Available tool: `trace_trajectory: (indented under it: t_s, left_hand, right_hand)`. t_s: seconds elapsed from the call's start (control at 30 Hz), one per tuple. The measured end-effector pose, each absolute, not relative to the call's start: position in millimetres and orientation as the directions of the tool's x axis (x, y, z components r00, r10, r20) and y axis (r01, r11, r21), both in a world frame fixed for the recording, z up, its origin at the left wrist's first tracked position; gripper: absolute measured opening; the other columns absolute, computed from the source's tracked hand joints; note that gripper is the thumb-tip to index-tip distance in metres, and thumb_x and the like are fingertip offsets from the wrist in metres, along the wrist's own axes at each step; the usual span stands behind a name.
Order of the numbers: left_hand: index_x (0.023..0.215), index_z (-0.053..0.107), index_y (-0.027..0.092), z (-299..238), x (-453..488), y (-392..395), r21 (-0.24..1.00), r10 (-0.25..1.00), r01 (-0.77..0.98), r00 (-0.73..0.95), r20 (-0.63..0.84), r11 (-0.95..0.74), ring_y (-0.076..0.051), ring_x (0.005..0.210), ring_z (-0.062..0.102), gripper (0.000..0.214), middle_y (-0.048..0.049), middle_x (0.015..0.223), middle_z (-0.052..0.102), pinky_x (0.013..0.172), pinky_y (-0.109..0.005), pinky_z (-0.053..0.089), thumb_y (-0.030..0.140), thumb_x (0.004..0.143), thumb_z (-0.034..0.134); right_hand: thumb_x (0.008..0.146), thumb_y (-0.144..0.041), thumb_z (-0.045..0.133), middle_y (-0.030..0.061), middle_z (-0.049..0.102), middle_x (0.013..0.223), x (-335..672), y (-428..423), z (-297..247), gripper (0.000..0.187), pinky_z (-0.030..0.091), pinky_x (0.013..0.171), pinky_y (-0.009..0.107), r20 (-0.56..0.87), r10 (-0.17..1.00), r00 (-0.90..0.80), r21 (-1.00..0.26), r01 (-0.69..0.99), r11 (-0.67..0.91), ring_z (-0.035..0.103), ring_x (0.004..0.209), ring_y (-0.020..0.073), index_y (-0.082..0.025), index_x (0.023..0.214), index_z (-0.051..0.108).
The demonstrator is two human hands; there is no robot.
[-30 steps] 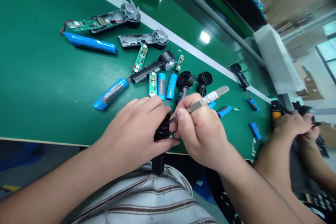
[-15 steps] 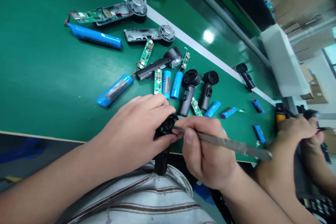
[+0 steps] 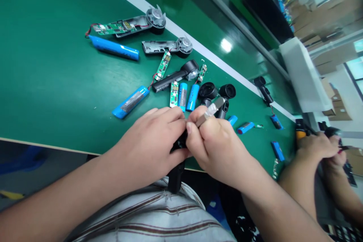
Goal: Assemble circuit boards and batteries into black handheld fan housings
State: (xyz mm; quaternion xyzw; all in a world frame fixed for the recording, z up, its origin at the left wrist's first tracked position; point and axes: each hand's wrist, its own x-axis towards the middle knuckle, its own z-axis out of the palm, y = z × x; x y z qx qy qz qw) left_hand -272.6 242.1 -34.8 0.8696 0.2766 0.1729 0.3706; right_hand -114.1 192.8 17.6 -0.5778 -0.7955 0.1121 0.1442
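My left hand [image 3: 154,145] is closed around a black handheld fan casing [image 3: 175,179], its handle pointing down towards my lap. Most of the casing's round head is hidden by my fingers. In my right hand [image 3: 217,145] I grip metal tweezers [image 3: 211,112], their broad end angled up and away to the right. The tips are hidden between my hands at the casing's head. Just beyond my hands lie a green circuit board [image 3: 174,94], a blue battery [image 3: 193,97] and two black fan casings, one nearer [image 3: 208,90] and one farther right [image 3: 227,91].
Opened fan halves with motors [image 3: 155,19] lie farther back on the green table [image 3: 56,83]. A wired blue battery [image 3: 131,102] rests left of centre. Several more batteries [image 3: 245,127] lie to the right. At the right edge, another person's hands [image 3: 319,145] are at work.
My right hand has turned the tweezers, so their broad end now points up and away instead of right and towards me. The view has shifted slightly. My left hand keeps its hold.
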Motion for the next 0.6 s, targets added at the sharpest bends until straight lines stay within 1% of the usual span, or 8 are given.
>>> trace_trajectory:
  t_s: [0.03,0.1,0.17,0.23,0.3,0.37,0.5,0.6]
  left_hand:
    - [0.087,0.068,0.018,-35.1,-272.9,241.7,0.735,0.611,0.353,0.785,0.105,-0.579,-0.029,0.089,0.063,0.005,-0.0049,0.094,0.065,0.078,-0.045,0.048,0.021,0.085,0.072]
    - [0.090,0.069,0.019,-35.6,-273.4,240.5,0.734,0.615,0.351,0.780,0.114,-0.582,-0.028,0.088,0.063,0.007,-0.0041,0.093,0.065,0.078,-0.043,0.047,0.025,0.087,0.072]
    - [0.095,0.070,0.020,-35.7,-273.8,239.6,0.734,0.621,0.349,0.773,0.125,-0.582,-0.026,0.087,0.062,0.011,-0.0028,0.092,0.064,0.077,-0.041,0.045,0.030,0.089,0.071]
    - [0.096,0.071,0.021,-35.2,-273.9,239.3,0.734,0.619,0.353,0.777,0.115,-0.580,-0.025,0.086,0.061,0.014,-0.0018,0.091,0.063,0.075,-0.040,0.044,0.033,0.089,0.073]
    - [0.094,0.071,0.021,-34.5,-273.9,239.9,0.737,0.618,0.358,0.779,0.102,-0.574,-0.024,0.084,0.060,0.015,-0.0010,0.090,0.061,0.073,-0.039,0.043,0.034,0.089,0.074]
    - [0.093,0.071,0.021,-34.0,-274.1,240.9,0.742,0.614,0.357,0.784,0.091,-0.567,-0.024,0.083,0.059,0.015,-0.0005,0.088,0.060,0.071,-0.038,0.042,0.036,0.090,0.073]
    - [0.094,0.070,0.020,-33.6,-275.3,242.5,0.749,0.603,0.357,0.795,0.070,-0.558,-0.024,0.083,0.058,0.017,-0.0012,0.090,0.059,0.071,-0.038,0.041,0.037,0.092,0.070]
    - [0.094,0.070,0.020,-33.3,-275.7,243.0,0.758,0.598,0.346,0.799,0.072,-0.553,-0.025,0.084,0.058,0.015,-0.0013,0.090,0.059,0.072,-0.038,0.041,0.035,0.092,0.070]
  right_hand:
    - [0.100,-0.018,0.035,0.0043,0.064,0.070,-113.9,192.8,16.4,0.023,0.046,0.046,0.027,0.101,0.952,-0.288,-0.365,0.880,0.305,0.059,0.050,0.0152,-0.019,0.086,0.053]
    - [0.101,-0.016,0.037,0.0029,0.064,0.071,-112.2,188.4,14.5,0.023,0.047,0.047,0.025,0.136,0.955,-0.264,-0.453,0.841,0.297,0.060,0.052,0.0138,-0.019,0.087,0.054]
    - [0.102,-0.016,0.041,0.0030,0.065,0.077,-109.3,179.1,14.0,0.020,0.050,0.051,0.023,0.192,0.958,-0.211,-0.523,0.804,0.282,0.065,0.059,0.0133,-0.018,0.091,0.057]
    - [0.102,-0.015,0.046,0.0048,0.067,0.083,-106.3,168.4,14.4,0.015,0.055,0.058,0.025,0.260,0.955,-0.142,-0.552,0.789,0.268,0.068,0.067,0.0146,-0.016,0.096,0.060]
    - [0.100,-0.013,0.050,0.0061,0.068,0.088,-104.0,159.7,14.6,0.012,0.057,0.064,0.027,0.306,0.947,-0.100,-0.559,0.787,0.263,0.070,0.071,0.0159,-0.016,0.101,0.062]
    - [0.100,-0.013,0.052,0.0059,0.068,0.089,-102.7,155.2,14.0,0.011,0.057,0.065,0.029,0.307,0.947,-0.097,-0.565,0.782,0.263,0.069,0.071,0.0158,-0.016,0.102,0.062]
    - [0.102,-0.013,0.048,0.0038,0.067,0.087,-102.8,156.4,11.6,0.012,0.057,0.063,0.029,0.292,0.944,-0.155,-0.546,0.783,0.298,0.068,0.070,0.0154,-0.017,0.102,0.060]
    - [0.102,-0.012,0.046,0.0040,0.066,0.085,-104.6,158.4,10.1,0.013,0.057,0.064,0.028,0.292,0.934,-0.206,-0.518,0.787,0.336,0.069,0.073,0.0161,-0.017,0.101,0.058]
